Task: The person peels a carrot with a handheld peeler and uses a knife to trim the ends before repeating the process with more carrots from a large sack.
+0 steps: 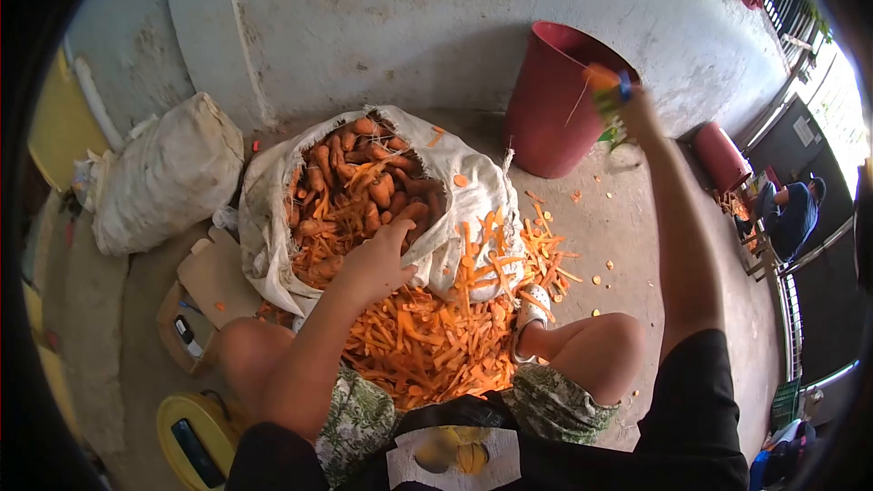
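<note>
My left hand (380, 262) reaches into the mouth of a white woven sack (455, 164), its fingers apart against the unpeeled carrots (368, 168). My right hand (627, 105) is raised at the rim of a tall red bin (555, 118). It is blurred by motion, and something orange and something blue show at its fingers, too smeared to make out. Orange peelings (427, 345) are heaped between my legs, below the sack, and more strips hang over the sack's right side.
A full white sack (168, 177) leans at the left. Below it lies an open cardboard box (218, 282), near a yellow object (205, 436) bearing a phone. Another red bin (721, 156) and a seated person (796, 218) are at the far right. A wall runs behind.
</note>
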Demonstrator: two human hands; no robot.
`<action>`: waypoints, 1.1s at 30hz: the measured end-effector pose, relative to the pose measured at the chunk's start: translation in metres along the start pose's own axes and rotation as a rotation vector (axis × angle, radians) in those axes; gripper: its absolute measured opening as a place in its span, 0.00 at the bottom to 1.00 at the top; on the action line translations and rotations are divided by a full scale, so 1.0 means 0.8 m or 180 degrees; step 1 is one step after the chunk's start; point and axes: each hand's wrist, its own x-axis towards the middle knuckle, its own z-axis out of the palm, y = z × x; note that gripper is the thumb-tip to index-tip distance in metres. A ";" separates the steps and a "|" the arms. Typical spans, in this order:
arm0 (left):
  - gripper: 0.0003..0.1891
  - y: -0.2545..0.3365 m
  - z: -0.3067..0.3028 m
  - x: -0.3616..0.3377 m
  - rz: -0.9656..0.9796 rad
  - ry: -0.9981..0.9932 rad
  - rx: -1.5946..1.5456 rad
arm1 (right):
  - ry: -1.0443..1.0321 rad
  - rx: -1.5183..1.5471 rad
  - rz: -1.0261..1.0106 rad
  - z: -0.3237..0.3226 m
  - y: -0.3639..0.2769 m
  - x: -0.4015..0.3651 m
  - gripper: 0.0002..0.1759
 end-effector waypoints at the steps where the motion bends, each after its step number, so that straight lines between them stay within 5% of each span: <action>1: 0.29 -0.002 0.002 0.000 0.0006 0.0010 -0.0013 | 0.1025 -0.2257 -0.0835 -0.030 -0.025 0.007 0.10; 4: 0.29 -0.006 0.001 0.004 -0.0090 -0.0063 -0.0023 | 0.1730 -0.1588 -0.0120 -0.014 -0.081 -0.030 0.12; 6: 0.28 -0.007 -0.003 0.006 -0.0168 -0.0197 -0.0051 | 0.1434 -0.1190 -0.0482 0.002 -0.072 -0.050 0.13; 13: 0.24 -0.042 0.026 0.031 -0.0598 -0.0631 0.0278 | 0.0479 0.0143 0.0825 0.092 0.028 -0.154 0.09; 17: 0.23 -0.083 0.054 0.056 -0.0963 -0.0914 0.0146 | 0.0176 -0.0183 0.1670 0.127 0.107 -0.188 0.11; 18: 0.23 -0.094 0.062 0.059 -0.1218 -0.1044 0.0039 | 0.0159 -0.0172 0.1694 0.131 0.113 -0.187 0.11; 20: 0.23 -0.124 0.095 0.063 -0.1447 -0.1032 -0.0102 | -0.0197 -0.1679 -0.0070 0.142 0.095 -0.195 0.12; 23: 0.22 -0.172 0.144 0.074 -0.1618 -0.0953 -0.0285 | -0.1089 -0.2100 -0.0167 0.150 0.076 -0.197 0.14; 25: 0.21 -0.192 0.166 0.077 -0.1926 -0.1510 -0.0218 | -0.1387 -0.2137 0.0000 0.154 0.079 -0.196 0.15; 27: 0.17 -0.211 0.195 0.079 -0.2241 -0.1489 -0.0454 | -0.1800 -0.1170 0.1212 0.159 0.085 -0.193 0.15; 31: 0.18 -0.245 0.219 0.090 -0.2599 -0.0631 -0.0716 | -0.1540 -0.0134 0.1298 0.188 0.086 -0.208 0.11; 32: 0.20 -0.255 0.221 0.094 -0.2643 -0.0430 -0.0975 | -0.1870 -0.1385 0.1464 0.193 0.081 -0.204 0.15; 33: 0.20 -0.264 0.225 0.102 -0.2659 -0.0443 -0.0987 | -0.2107 -0.2524 0.0849 0.198 0.073 -0.206 0.15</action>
